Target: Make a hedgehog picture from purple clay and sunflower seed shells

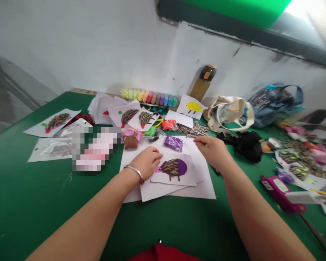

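Note:
A white sheet with a hedgehog picture (182, 167) lies before me on larger white papers (203, 188). Striped sunflower seeds cover the front of its body, and the rear is smooth purple clay. My left hand (146, 164), a silver bangle on its wrist, rests at the sheet's left edge near the pink head, fingers extended. Over the upper right of the papers is my right hand (212, 149), thumb and fingers pinched together; whatever is between the tips is too small to make out. Beyond it lies a heap of sunflower seeds (194, 129). A purple clay packet (173, 143) sits above the picture.
A brown clay packet (131, 142) and a red one (168, 124) lie nearby. Behind stand a row of coloured clays (149, 97) and a bottle (202, 84). Bags (230, 112), a black cloth item (247, 146) and a magenta device (282, 194) are at right; finished hedgehog pictures (54, 122) at left.

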A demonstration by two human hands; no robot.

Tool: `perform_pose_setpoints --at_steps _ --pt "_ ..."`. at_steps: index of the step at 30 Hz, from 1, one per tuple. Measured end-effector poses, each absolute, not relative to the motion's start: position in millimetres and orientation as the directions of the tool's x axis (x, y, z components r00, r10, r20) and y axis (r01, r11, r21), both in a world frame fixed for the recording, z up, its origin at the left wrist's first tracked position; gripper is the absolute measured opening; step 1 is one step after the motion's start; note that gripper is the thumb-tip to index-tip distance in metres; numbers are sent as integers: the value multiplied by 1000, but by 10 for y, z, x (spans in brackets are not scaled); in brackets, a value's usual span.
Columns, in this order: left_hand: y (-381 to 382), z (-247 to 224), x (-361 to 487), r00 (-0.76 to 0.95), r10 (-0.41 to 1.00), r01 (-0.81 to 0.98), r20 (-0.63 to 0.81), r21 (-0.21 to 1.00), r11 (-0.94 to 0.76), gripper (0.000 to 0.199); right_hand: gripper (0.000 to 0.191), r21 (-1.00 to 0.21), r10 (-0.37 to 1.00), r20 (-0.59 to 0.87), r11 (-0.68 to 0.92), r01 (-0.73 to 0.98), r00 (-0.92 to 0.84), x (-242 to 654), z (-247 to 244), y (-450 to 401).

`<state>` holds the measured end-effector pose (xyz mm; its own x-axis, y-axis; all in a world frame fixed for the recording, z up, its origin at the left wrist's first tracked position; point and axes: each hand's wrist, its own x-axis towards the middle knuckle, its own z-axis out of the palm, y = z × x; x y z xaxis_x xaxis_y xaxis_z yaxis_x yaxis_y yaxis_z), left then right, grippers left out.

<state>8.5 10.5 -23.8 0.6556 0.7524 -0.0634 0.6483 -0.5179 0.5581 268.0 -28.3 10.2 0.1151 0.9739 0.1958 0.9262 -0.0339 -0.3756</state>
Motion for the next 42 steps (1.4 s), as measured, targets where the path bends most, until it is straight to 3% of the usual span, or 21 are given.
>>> perform_pose_setpoints --at_steps 4,11,14,19,24,30,32,35,38,42 --pt "140 -284 78 656 754 641 -46 562 -523 34 27 -187 978 134 -132 973 159 2912 135 -46" --pt "129 -288 100 622 779 671 -75 564 -481 35 31 -52 994 104 -30 998 35 2914 -99 303" --pt "127 -278 103 614 785 674 -78 569 -471 34 35 -3 995 101 14 1000 -14 2869 -180 375" --pt "131 -272 103 619 780 672 -93 577 -464 34 26 54 995 89 30 998 -35 2834 -287 413" --pt "131 -265 101 643 760 659 -90 570 -490 32 27 38 990 141 15 999 -21 2837 -281 378" --pt "121 -255 104 648 757 660 -89 561 -499 31 30 -114 974 227 7 993 19 2746 -120 -27" --pt "111 -255 111 646 759 663 -84 553 -504 30 26 -410 965 239 1 912 107 2675 -77 -237" --pt "93 -261 118 651 756 662 -73 541 -518 28 19 -663 975 121 -59 746 185 2555 -45 -496" --pt "80 -276 119 650 757 665 -66 532 -524 27 22 -774 985 50 -65 630 163 2450 -54 -623" --pt "74 -290 114 652 756 662 -53 526 -534 26 25 -829 985 -4 -100 550 173 2375 -110 -660"
